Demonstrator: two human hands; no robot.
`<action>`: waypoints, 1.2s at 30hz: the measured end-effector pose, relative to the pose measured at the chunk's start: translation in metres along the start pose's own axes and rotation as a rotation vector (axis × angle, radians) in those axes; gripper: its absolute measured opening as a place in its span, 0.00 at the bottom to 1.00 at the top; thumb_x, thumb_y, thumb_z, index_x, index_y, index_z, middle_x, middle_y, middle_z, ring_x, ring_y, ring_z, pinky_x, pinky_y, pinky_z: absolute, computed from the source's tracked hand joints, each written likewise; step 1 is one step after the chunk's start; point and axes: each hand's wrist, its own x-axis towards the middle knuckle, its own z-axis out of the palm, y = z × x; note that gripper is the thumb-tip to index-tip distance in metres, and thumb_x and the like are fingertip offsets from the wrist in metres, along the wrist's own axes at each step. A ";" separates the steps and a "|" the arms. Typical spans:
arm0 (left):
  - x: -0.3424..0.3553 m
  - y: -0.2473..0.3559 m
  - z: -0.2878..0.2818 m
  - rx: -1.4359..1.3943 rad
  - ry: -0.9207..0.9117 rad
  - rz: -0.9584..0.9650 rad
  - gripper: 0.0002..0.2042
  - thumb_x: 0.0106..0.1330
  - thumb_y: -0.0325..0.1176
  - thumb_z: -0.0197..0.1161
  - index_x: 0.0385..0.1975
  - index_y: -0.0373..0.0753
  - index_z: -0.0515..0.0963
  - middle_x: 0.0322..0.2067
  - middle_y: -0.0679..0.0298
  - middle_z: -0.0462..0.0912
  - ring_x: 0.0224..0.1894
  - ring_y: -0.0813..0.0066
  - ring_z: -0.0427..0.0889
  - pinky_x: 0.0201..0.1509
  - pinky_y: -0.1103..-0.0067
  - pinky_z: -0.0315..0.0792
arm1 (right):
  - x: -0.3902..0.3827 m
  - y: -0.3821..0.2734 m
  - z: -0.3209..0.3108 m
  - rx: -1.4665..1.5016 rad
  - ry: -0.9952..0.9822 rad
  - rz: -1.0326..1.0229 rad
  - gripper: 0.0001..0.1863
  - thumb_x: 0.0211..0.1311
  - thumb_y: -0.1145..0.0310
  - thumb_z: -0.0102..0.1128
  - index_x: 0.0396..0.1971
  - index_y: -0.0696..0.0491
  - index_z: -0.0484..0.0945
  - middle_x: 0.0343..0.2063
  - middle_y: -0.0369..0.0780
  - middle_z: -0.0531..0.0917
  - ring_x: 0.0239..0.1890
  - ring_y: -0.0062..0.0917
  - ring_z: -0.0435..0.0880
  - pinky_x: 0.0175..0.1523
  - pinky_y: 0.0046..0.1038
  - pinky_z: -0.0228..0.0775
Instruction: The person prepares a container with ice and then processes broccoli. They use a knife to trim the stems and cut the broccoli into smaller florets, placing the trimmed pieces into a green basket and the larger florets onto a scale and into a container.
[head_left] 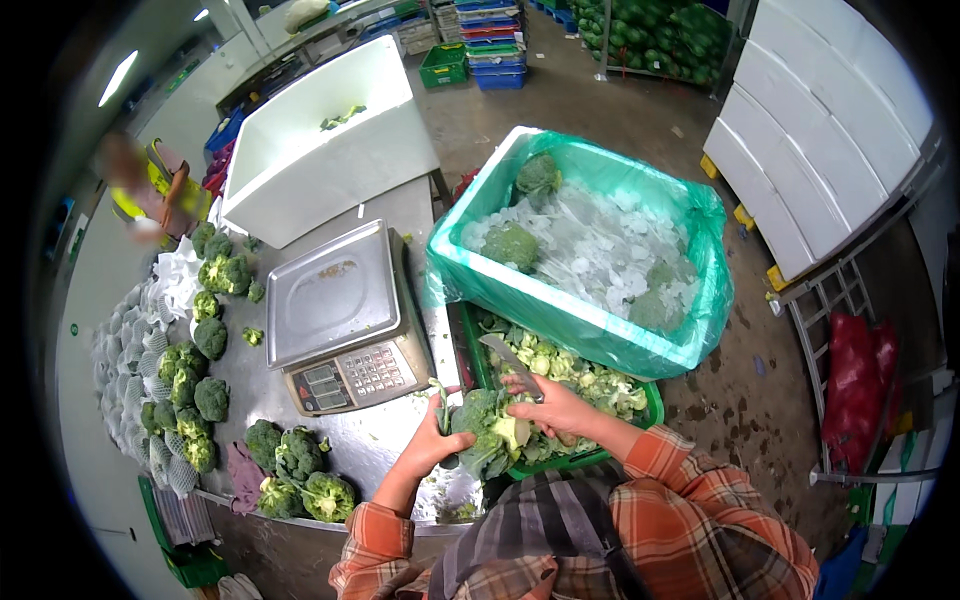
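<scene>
In front of me, my left hand (432,440) is closed around a head of broccoli (480,418), its pale cut stem turned toward the right. My right hand (560,410) grips a knife (508,358) with its blade pointing up and to the left, and the fingers are close to the stem. Beneath both hands is a green crate (654,402) full of pale stem and leaf trimmings. Several loose broccoli heads (299,452) rest on the metal table (250,392) to the left, near its front edge.
A digital scale (335,300) stands on the table beside a large white foam box (330,170). Right of it, a green-lined foam box (590,320) holds ice and broccoli. White foam nets (125,370) are heaped far left, near another person (160,190). White boxes (810,130) are stacked at right.
</scene>
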 end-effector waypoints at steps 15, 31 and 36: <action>0.007 0.005 -0.012 0.393 0.478 0.277 0.46 0.46 0.45 0.73 0.61 0.29 0.55 0.58 0.44 0.61 0.61 0.59 0.62 0.62 0.70 0.60 | 0.049 0.048 -0.058 0.924 0.114 0.129 0.35 0.50 0.48 0.65 0.54 0.49 0.63 0.22 0.38 0.76 0.10 0.23 0.69 0.12 0.20 0.56; 0.078 0.072 -0.153 1.572 1.034 0.593 0.36 0.40 0.25 0.65 0.57 0.56 0.67 0.62 0.58 0.56 0.59 0.42 0.57 0.57 0.53 0.59 | 0.033 0.037 -0.029 0.483 0.081 0.028 0.16 0.66 0.67 0.46 0.48 0.61 0.65 0.37 0.51 0.78 0.13 0.20 0.74 0.14 0.18 0.65; 0.059 0.045 -0.100 1.276 0.905 0.794 0.34 0.45 0.26 0.64 0.57 0.46 0.65 0.61 0.52 0.58 0.63 0.42 0.54 0.62 0.53 0.54 | 0.024 0.058 -0.031 0.482 0.160 0.100 0.15 0.65 0.68 0.48 0.47 0.60 0.66 0.34 0.48 0.78 0.13 0.20 0.72 0.14 0.21 0.64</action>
